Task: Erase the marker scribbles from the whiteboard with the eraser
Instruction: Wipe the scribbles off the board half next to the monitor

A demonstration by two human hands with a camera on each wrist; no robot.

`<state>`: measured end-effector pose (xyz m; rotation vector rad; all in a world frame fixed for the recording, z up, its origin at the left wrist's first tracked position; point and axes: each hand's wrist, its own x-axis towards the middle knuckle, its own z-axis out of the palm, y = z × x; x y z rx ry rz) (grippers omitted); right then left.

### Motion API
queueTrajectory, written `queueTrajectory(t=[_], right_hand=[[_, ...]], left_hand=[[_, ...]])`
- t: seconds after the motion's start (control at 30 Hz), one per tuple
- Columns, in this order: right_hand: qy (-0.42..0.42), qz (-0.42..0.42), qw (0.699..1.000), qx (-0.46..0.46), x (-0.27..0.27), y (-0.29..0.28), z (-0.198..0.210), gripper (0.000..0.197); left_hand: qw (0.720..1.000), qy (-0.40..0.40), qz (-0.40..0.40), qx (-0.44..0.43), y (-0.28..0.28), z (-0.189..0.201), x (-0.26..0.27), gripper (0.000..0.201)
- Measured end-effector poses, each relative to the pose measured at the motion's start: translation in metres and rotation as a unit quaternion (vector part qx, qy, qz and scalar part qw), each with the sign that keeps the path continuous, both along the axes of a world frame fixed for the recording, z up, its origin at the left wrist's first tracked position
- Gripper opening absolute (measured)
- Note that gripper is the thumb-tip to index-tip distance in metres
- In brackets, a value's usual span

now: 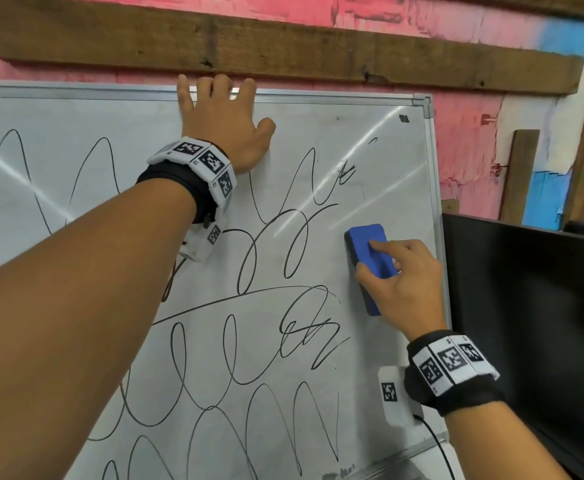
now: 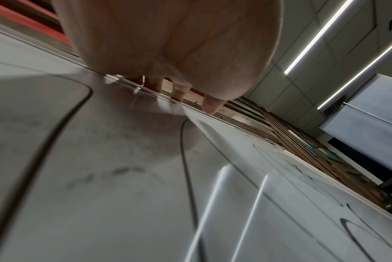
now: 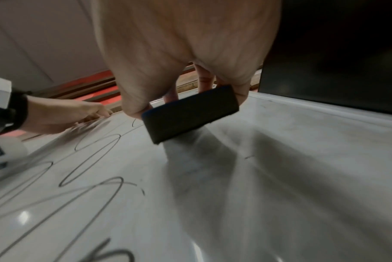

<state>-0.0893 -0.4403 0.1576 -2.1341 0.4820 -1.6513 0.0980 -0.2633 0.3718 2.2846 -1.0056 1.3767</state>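
Head view: the right hand clamps the blue eraser against the whiteboard, seemingly mid-wipe; scribbles lie left of and below the grip. Left wrist view: the left hand, fingers straight, braces the top edge. Right wrist view: bare board lies right of the eraser; the next sweep likely goes left, pressed firmly.

The blue eraser, dark felt down, lay slanted against the whiteboard in the right hand, near the board's right edge, with black looping scribbles spread left of and below the grip and mostly wiped, smeary board above and right of it.
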Motion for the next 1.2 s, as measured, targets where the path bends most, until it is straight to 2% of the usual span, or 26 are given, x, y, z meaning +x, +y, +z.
queueTrajectory(t=[0.23,0.5,0.7,1.0,1.2], right_hand=[[0.009,0.012,1.000,-0.026,0.012,0.008,0.016,0.041],[-0.002,-0.008,1.000,0.000,0.024,-0.003,0.080,0.042],[0.008,-0.003,1.000,0.015,0.018,0.000,0.070,0.042],[0.001,-0.014,1.000,-0.015,0.030,-0.006,0.108,0.044],[0.036,0.001,0.999,-0.017,0.018,0.001,0.082,0.046]], left_hand=[[1.000,-0.003,-0.003,-0.011,-0.001,-0.001,0.001,0.063],[1.000,0.000,-0.006,-0.012,-0.001,-0.002,0.001,0.060],[1.000,-0.003,-0.006,-0.019,-0.003,-0.003,0.002,0.061],[1.000,0.004,0.000,-0.021,-0.004,-0.001,0.001,0.062],[1.000,-0.001,-0.003,-0.025,-0.005,-0.002,0.003,0.061]])
